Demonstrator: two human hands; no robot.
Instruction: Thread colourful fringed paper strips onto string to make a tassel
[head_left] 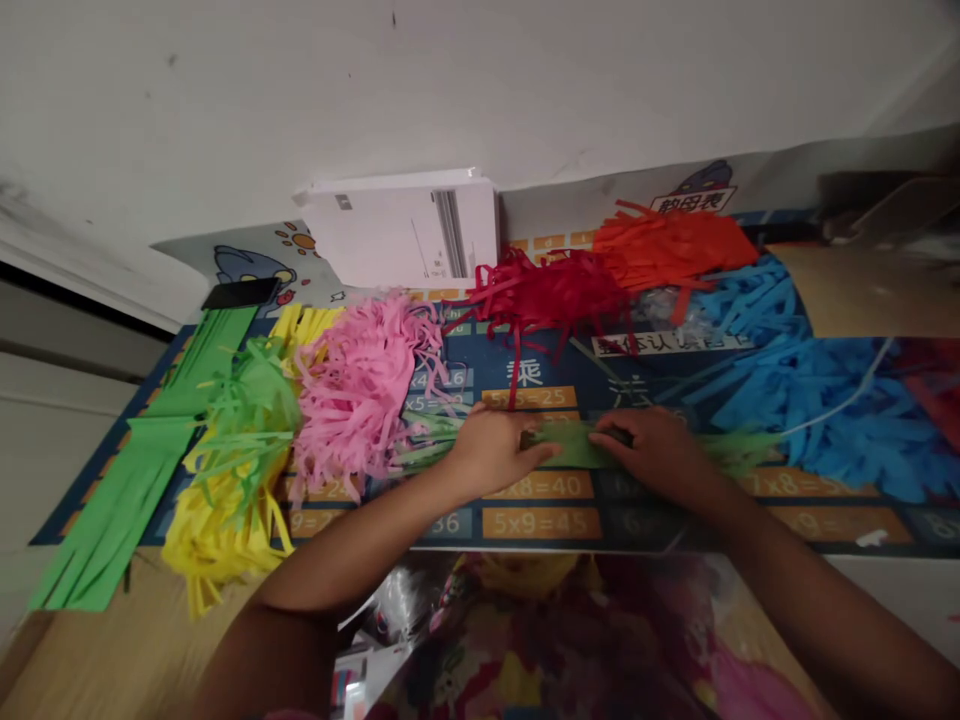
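A strip of green tissue paper (574,445), fringed at both ends, lies crosswise on the table mat in front of me. My left hand (491,450) is closed on its left part, thumb toward the middle. My right hand (652,445) grips it further right, fingers curled and slightly blurred. A short band of the green paper shows between the two hands. Fringe spreads out beyond each hand, toward the pink fringed paper (356,390) on the left and the blue fringed paper (847,410) on the right.
Red fringed paper (551,290) and orange fringed paper (675,250) lie behind my hands. A white box (405,230) leans at the wall. Leftward are yellow fringed paper (225,520), green cut sheets (112,520) and a dark phone-like object (241,293). Brown cardboard (877,290) sits far right.
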